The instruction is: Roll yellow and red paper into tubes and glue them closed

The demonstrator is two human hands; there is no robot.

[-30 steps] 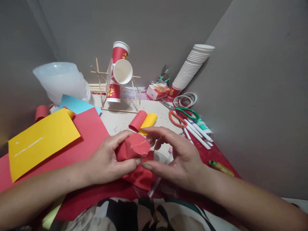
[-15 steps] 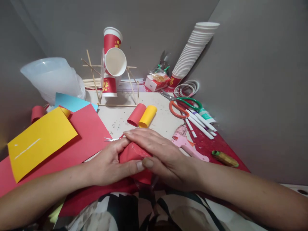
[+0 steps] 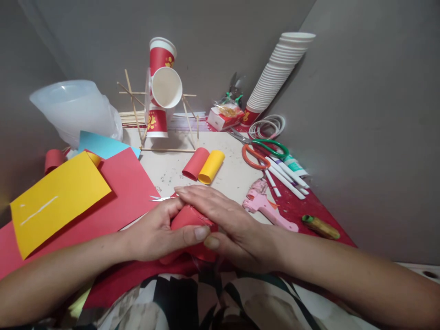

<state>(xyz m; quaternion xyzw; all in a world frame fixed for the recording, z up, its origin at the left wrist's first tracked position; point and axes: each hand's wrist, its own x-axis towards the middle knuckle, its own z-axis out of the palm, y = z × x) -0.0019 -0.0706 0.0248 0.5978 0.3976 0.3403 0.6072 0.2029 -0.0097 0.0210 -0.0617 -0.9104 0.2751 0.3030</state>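
Observation:
Between my two hands is a piece of red paper (image 3: 188,217), bent into a rounded shape, with a wrinkled seam on top. My left hand (image 3: 160,233) grips it from the left, thumb laid across its near side. My right hand (image 3: 230,224) cups over the top and right side, its thumb tip by the left thumb. Most of the paper is covered by my fingers. Small scissors (image 3: 160,199) poke out beyond the left hand. Just past my hands lie a red paper tube (image 3: 195,163) and a yellow paper tube (image 3: 211,167), side by side.
A stick frame (image 3: 168,150) with joined paper cups (image 3: 166,88) stands at the back. On the right are a leaning cup stack (image 3: 277,73), large scissors (image 3: 256,156), a pink glue gun (image 3: 266,206) and markers (image 3: 287,176). Yellow paper (image 3: 65,197) lies over red sheets (image 3: 134,192) at left.
The red paper has turned slightly between my palms, and more of it shows near the left thumb. My thumb tips have shifted a little. Objects on the table stay put.

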